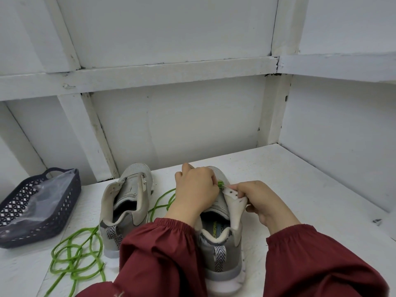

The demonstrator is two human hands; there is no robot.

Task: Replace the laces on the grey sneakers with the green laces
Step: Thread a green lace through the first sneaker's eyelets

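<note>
Two grey sneakers stand on a white surface, heels toward me. The left sneaker has no lace and its tongue gapes open. Over the right sneaker, my left hand pinches a green lace at the eyelets. My right hand grips the right eyelet flap and folds it outward. The lace runs left between the shoes, its far part hidden under my sleeve. A loose pile of green lace lies left of the left sneaker's heel.
A dark plastic basket holding a clear plastic bag sits at the far left. White panelled walls close in the back and right side of the white surface. My red sleeves cover the near edge.
</note>
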